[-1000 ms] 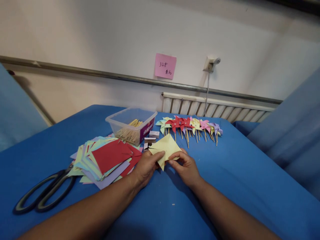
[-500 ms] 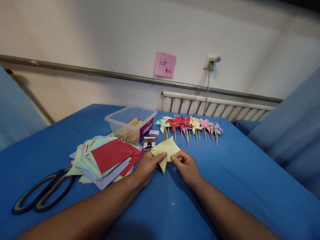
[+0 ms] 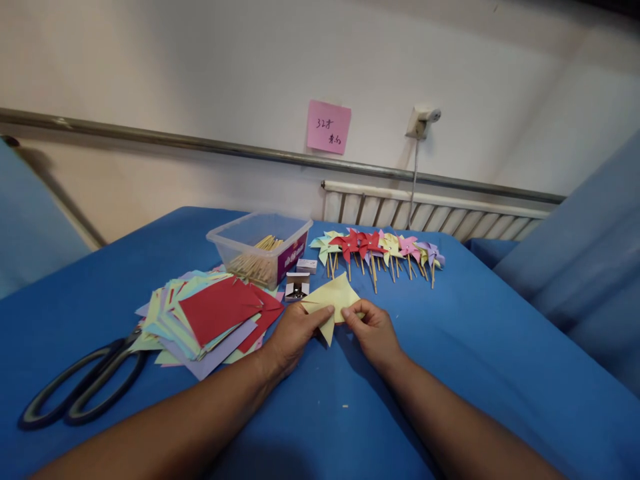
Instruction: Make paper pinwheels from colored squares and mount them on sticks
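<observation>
Both hands grip one piece of yellow paper (image 3: 336,292), cut inward from its corners, above the blue-covered table. My left hand (image 3: 295,333) pinches its left side, thumb on top near the middle. My right hand (image 3: 373,331) pinches the right edge between thumb and fingers. One cut point of the paper hangs down between the hands. Just beyond my left hand stands a small open box (image 3: 297,288) with shiny metal pins inside. A small closed box (image 3: 307,266) lies behind it.
To the left lies a pile of coloured paper (image 3: 215,313), with large scissors (image 3: 95,387) partly under it. A clear plastic tub (image 3: 235,257) holds wooden sticks (image 3: 260,257). Several finished pinwheels (image 3: 370,245) lie in a row at the back, before a radiator (image 3: 435,205).
The view has shifted very slightly. Both hands keep the yellow paper in nearly the same place; nothing else has visibly moved.
</observation>
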`<state>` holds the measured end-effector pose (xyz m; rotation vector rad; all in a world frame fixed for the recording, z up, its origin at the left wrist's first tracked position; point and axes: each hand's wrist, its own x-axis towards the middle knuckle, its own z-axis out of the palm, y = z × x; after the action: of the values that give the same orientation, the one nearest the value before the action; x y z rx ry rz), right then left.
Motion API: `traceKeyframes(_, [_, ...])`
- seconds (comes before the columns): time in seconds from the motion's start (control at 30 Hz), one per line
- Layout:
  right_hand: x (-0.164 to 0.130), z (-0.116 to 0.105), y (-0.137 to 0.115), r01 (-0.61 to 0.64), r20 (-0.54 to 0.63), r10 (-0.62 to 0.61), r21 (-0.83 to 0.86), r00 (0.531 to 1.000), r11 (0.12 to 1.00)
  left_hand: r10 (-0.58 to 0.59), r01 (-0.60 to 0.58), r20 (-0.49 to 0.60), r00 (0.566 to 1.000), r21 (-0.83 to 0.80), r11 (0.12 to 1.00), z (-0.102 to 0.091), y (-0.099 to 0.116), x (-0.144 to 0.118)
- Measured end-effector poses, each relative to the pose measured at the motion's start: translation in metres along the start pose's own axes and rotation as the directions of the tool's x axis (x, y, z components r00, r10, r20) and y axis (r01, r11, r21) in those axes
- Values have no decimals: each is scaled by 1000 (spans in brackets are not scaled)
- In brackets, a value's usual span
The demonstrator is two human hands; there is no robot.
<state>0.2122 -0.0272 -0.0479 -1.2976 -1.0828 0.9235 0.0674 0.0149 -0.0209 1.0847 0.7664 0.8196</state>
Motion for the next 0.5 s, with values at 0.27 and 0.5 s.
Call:
traceKeyframes(0.27, [1,0,1,-4,5,4,9,1000,1000,15,-15,-17,1000,16,1000,-2,-4,1])
traceKeyframes(0.5, [0,0,2,5,3,-5,8,1000,1000,40,-40,-8,999,18,999,-2,-5,2])
